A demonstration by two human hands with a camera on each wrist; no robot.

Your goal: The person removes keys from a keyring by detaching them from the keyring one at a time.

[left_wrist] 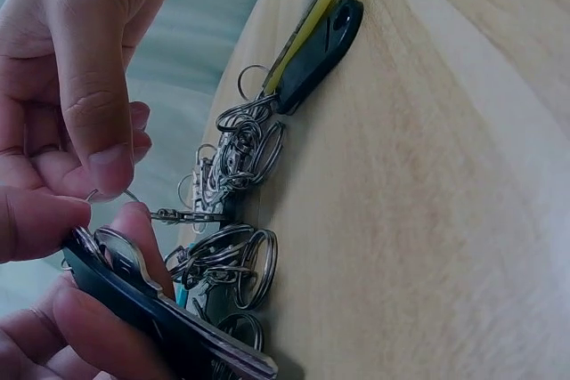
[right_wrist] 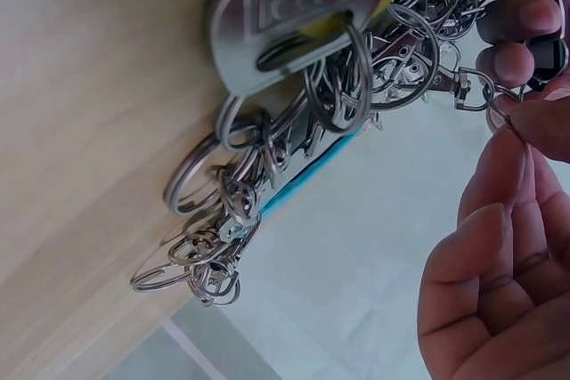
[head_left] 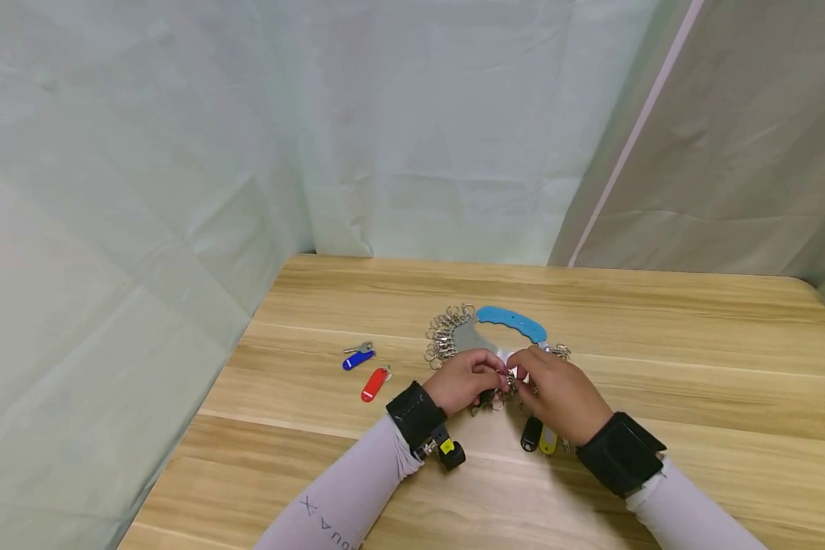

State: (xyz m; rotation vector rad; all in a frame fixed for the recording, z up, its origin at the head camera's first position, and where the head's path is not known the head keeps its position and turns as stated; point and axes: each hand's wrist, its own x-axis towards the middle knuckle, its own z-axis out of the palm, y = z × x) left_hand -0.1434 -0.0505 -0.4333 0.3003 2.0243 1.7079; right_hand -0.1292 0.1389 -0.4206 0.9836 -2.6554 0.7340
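Gripped in the left hand (head_left: 462,380), the black key tag (left_wrist: 114,284) and its key (left_wrist: 214,331) sit just beside the right hand (head_left: 565,395), which pinches a metal ring (right_wrist: 488,93) near the blue-handled key holder (head_left: 511,323) on the surface (head_left: 701,344).

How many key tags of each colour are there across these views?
Blue key tag: 1
Red key tag: 1
Yellow key tag: 1
Black key tags: 2, one of them held in the left hand
Total: 5
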